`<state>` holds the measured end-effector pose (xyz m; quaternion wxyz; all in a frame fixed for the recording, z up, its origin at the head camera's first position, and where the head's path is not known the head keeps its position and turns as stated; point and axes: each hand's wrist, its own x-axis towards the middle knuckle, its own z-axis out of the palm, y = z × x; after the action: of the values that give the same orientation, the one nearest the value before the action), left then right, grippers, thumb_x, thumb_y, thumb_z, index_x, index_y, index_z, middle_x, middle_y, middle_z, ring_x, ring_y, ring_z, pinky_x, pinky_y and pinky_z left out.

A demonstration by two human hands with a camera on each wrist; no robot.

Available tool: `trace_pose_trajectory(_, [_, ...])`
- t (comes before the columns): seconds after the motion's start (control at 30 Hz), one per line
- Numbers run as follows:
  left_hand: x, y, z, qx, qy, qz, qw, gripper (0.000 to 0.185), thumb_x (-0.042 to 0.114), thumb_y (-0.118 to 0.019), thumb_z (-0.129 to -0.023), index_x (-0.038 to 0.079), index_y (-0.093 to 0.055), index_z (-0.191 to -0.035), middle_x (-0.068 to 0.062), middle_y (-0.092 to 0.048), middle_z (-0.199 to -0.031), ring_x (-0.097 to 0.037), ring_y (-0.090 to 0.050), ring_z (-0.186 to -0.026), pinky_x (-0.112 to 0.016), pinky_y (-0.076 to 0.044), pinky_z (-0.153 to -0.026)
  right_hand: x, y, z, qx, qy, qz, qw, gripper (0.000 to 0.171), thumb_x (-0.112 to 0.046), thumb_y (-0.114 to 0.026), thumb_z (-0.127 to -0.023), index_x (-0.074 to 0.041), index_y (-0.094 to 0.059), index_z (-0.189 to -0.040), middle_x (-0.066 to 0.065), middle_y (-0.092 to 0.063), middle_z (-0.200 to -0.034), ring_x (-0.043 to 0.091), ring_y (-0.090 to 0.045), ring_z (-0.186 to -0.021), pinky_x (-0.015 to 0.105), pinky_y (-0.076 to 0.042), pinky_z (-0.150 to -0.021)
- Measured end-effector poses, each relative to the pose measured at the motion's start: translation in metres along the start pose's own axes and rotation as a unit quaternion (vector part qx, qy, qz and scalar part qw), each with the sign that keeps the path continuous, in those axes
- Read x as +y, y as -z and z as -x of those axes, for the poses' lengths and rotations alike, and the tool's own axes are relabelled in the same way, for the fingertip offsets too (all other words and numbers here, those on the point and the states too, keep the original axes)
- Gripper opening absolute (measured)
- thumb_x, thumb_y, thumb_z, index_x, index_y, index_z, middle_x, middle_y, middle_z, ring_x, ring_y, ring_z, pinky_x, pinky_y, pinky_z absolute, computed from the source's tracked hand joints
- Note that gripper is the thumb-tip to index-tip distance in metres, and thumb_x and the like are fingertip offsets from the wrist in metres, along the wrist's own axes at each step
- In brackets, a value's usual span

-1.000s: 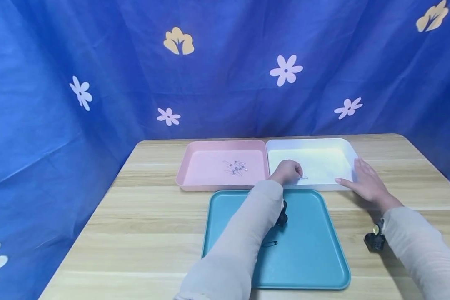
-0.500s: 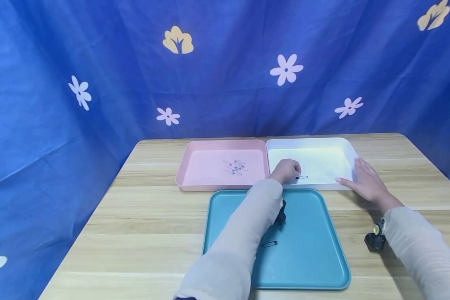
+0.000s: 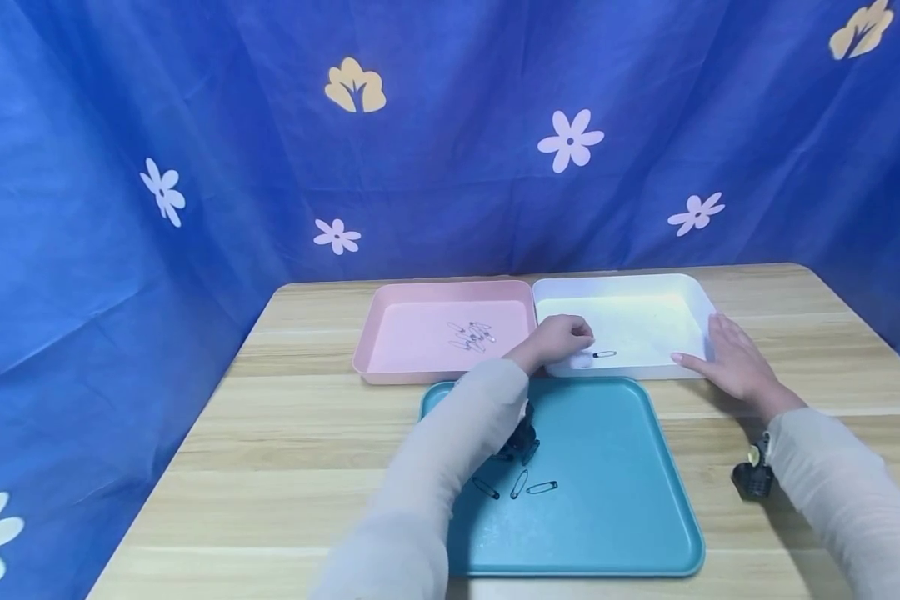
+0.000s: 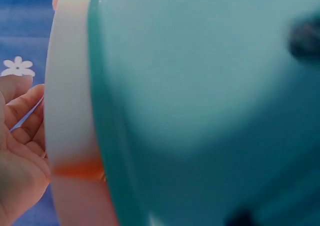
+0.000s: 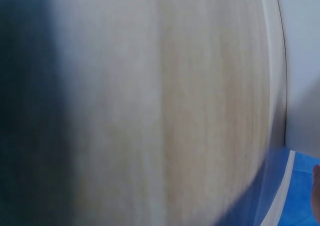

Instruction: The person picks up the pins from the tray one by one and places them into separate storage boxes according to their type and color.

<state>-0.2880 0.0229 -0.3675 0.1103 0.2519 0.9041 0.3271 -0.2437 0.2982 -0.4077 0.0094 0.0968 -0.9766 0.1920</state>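
My left hand (image 3: 558, 339) hovers over the near left corner of the white tray (image 3: 667, 287), its fingers loosely curled and holding nothing. A dark safety pin (image 3: 603, 354) lies on the white tray floor just right of that hand. My right hand (image 3: 727, 360) lies flat with straight fingers against the white tray's right rim. Three dark safety pins (image 3: 521, 483) lie on the teal tray (image 3: 615, 492) beside my left forearm. The pink tray (image 3: 405, 333) holds several silver safety pins (image 3: 472, 334). In the left wrist view my left hand (image 4: 17, 151) shows relaxed fingers beside blurred tray rims.
The three trays sit on a wooden table (image 3: 300, 433). A blue cloth with flower prints (image 3: 450, 133) hangs behind it. A black wrist camera (image 3: 750, 477) shows under my right sleeve. The right wrist view is a blur of table wood (image 5: 160, 106).
My left hand let the dark safety pin drop into the white tray and drew back to the left. The left arm shifted left, uncovering more pins on the teal tray. My right hand stayed put.
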Motion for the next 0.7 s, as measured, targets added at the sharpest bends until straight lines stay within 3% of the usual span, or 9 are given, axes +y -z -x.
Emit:
trace_pose_trajectory(0.17, [-0.002, 0.010, 0.017, 0.001, 0.018, 0.082, 0.9965, 0.018, 0.019, -0.053, -0.086, 0.005, -0.062, -0.094, 0.003, -0.059, -0.090, -0.008, -0.051, -0.082, -0.020, -0.041, -0.074, 0.000, 0.002, 0.000, -0.001, -0.003, 0.003, 1.000, 0.096, -0.054, -0.042, -0.082, 0.017, 0.004, -0.128, 0.035, 0.004, -0.134, 0.044, 0.003, -0.123, 0.053, -0.001, -0.098])
trace_pose_trajectory(0.33, [-0.004, 0.022, 0.036, -0.001, 0.001, 0.064, 0.9979, 0.018, 0.021, -0.052, -0.086, 0.007, -0.061, -0.094, 0.003, -0.059, -0.092, -0.008, -0.050, -0.083, -0.020, -0.041, -0.077, 0.000, 0.003, 0.000, -0.004, -0.010, -0.001, 1.000, 0.097, -0.055, -0.042, -0.082, 0.016, 0.004, -0.129, 0.034, 0.005, -0.134, 0.043, 0.004, -0.124, 0.053, 0.000, -0.098])
trace_pose_trajectory(0.53, [-0.009, 0.033, 0.056, -0.015, -0.002, 0.067, 0.9976, 0.017, 0.019, -0.053, -0.086, 0.006, -0.061, -0.094, 0.000, -0.060, -0.086, -0.016, -0.056, -0.076, -0.021, -0.045, -0.064, 0.000, 0.001, -0.001, -0.003, -0.007, -0.001, 1.000, 0.096, -0.054, -0.042, -0.082, 0.017, 0.003, -0.128, 0.035, 0.004, -0.134, 0.043, 0.003, -0.124, 0.052, 0.000, -0.098])
trace_pose_trajectory(0.7, [-0.017, 0.040, 0.070, -0.023, -0.022, 0.074, 0.9967, 0.016, 0.015, -0.055, -0.084, 0.004, -0.061, -0.094, -0.003, -0.062, -0.084, -0.015, -0.056, -0.077, -0.020, -0.044, -0.069, -0.001, 0.000, -0.001, -0.001, -0.007, -0.001, 1.000, 0.097, -0.055, -0.042, -0.082, 0.017, 0.004, -0.128, 0.034, 0.004, -0.134, 0.043, 0.003, -0.124, 0.052, 0.000, -0.098])
